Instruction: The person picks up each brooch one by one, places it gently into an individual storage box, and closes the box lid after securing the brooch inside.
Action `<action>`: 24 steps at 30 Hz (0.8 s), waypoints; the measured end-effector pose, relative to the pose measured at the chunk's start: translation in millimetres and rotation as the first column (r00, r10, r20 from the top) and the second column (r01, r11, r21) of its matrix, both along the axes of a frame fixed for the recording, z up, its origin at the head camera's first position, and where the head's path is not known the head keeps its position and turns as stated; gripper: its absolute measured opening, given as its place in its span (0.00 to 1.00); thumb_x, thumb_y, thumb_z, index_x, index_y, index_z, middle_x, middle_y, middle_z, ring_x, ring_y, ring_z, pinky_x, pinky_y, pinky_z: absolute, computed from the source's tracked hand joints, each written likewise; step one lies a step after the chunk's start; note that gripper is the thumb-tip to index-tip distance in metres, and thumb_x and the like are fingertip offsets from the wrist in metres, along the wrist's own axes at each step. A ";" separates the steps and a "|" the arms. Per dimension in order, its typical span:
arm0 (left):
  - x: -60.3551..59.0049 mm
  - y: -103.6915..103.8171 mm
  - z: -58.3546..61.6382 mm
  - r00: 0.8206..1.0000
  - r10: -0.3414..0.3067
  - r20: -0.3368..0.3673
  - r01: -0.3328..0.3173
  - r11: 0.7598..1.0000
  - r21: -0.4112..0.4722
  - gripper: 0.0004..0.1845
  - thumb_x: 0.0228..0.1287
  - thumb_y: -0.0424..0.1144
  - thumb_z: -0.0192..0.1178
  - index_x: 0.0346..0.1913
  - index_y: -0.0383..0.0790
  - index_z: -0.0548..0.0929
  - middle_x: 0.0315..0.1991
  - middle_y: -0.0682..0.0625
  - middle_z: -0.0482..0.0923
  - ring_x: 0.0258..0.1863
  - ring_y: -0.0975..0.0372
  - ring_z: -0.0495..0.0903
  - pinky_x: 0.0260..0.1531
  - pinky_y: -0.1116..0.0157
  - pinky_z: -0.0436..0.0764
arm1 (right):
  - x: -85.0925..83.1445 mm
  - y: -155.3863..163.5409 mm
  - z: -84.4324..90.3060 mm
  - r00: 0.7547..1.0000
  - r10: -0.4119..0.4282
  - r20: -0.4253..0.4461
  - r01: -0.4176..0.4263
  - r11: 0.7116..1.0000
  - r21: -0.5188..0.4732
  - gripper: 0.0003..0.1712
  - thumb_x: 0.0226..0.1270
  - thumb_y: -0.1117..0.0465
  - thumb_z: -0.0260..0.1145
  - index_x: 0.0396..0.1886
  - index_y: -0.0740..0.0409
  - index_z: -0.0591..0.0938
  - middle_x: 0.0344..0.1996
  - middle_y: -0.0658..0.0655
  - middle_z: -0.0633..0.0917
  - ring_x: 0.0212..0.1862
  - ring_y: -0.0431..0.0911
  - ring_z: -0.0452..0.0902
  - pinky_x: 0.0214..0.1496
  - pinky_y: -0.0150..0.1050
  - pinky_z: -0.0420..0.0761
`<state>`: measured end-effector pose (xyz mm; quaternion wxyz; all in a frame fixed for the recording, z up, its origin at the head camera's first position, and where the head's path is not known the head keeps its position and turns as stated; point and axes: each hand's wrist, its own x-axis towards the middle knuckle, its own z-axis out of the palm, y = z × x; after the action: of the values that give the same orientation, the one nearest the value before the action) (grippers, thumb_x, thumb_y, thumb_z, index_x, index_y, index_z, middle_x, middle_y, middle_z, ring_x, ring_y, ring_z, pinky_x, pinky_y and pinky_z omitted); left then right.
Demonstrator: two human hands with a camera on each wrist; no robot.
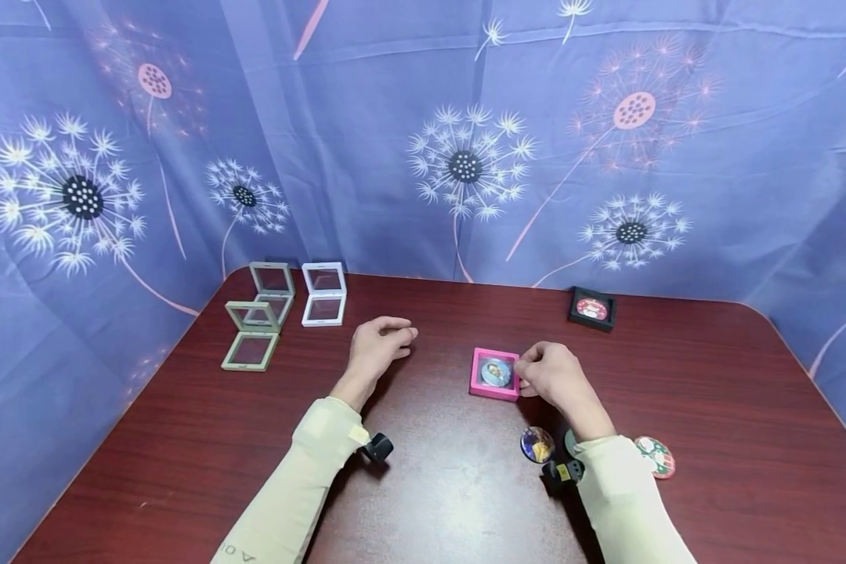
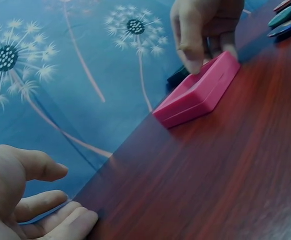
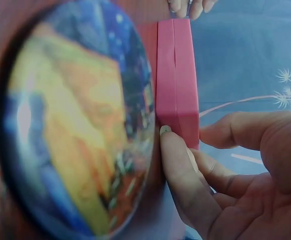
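A square pink display case [image 1: 493,395] lies on the table, with a round blue badge [image 1: 496,373] showing behind its clear window. My right hand [image 1: 553,372] pinches the case at its right side, thumb on the upper edge and fingers low against the side, as the right wrist view shows. To the left of the case my left hand [image 1: 381,345] hovers close over the table, its fingers loosely bent and holding nothing. In the left wrist view a seam runs along the side of the pink case [image 2: 205,102], whose two halves lie together.
Near my right wrist lie a blue and yellow round badge [image 1: 537,445], a partly covered teal badge [image 1: 571,442] and a red and green one [image 1: 656,457]. A black case [image 1: 592,323] holds a red badge at the back right. White [image 1: 323,294], green [image 1: 245,366] and grey-green [image 1: 269,265] cases stand unfolded back left.
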<state>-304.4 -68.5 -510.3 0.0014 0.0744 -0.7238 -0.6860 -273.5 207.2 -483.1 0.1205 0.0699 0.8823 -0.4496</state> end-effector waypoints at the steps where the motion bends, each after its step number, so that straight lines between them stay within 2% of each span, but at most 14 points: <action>1: -1.1 -1.7 0.0 1.000 0.010 -0.004 -0.010 1.000 -0.005 0.15 0.68 0.31 0.69 0.55 0.28 0.87 0.46 0.40 0.89 0.49 0.48 0.89 0.47 0.59 0.90 | -0.3 0.5 0.3 1.000 -0.004 0.002 0.004 1.000 -0.003 0.10 0.74 0.67 0.62 0.46 0.73 0.79 0.34 0.64 0.84 0.31 0.49 0.90 0.37 0.42 0.91; 8: -6.2 -13.0 2.2 0.996 0.079 -0.044 -0.081 0.996 -0.049 0.16 0.67 0.32 0.70 0.56 0.30 0.88 0.46 0.41 0.89 0.48 0.49 0.89 0.50 0.60 0.89 | -3.1 2.5 1.6 1.000 -0.023 -0.002 0.023 1.000 -0.022 0.10 0.74 0.68 0.62 0.45 0.74 0.79 0.32 0.64 0.84 0.29 0.48 0.89 0.34 0.41 0.91; 13: -8.4 -20.0 3.4 0.987 0.139 -0.078 -0.148 0.982 -0.117 0.18 0.66 0.35 0.72 0.56 0.33 0.88 0.46 0.43 0.89 0.47 0.50 0.89 0.47 0.64 0.88 | -5.9 5.2 0.8 0.999 -0.034 0.001 0.034 0.999 -0.015 0.10 0.74 0.68 0.62 0.45 0.74 0.80 0.34 0.65 0.84 0.28 0.46 0.88 0.34 0.41 0.91; 17: -9.2 -24.9 3.8 0.978 0.180 -0.108 -0.195 0.968 -0.157 0.19 0.65 0.37 0.72 0.57 0.35 0.89 0.48 0.43 0.89 0.49 0.51 0.88 0.49 0.62 0.83 | -8.5 7.4 -0.7 0.999 -0.045 0.005 0.045 0.999 -0.026 0.10 0.74 0.69 0.62 0.46 0.75 0.80 0.34 0.66 0.84 0.28 0.45 0.88 0.34 0.40 0.91; 24: -11.9 -35.3 3.3 0.956 0.246 -0.160 -0.269 0.953 -0.141 0.19 0.67 0.37 0.71 0.58 0.35 0.87 0.54 0.41 0.88 0.55 0.53 0.86 0.56 0.58 0.81 | -13.7 10.1 -1.8 0.999 -0.051 0.006 0.051 0.998 -0.035 0.11 0.74 0.69 0.63 0.46 0.76 0.80 0.33 0.65 0.85 0.27 0.44 0.87 0.33 0.39 0.90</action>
<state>-316.3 -103.7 -507.0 0.1481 0.1196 -0.7589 -0.6227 -287.2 217.3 -484.8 0.1124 0.0914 0.8718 -0.4680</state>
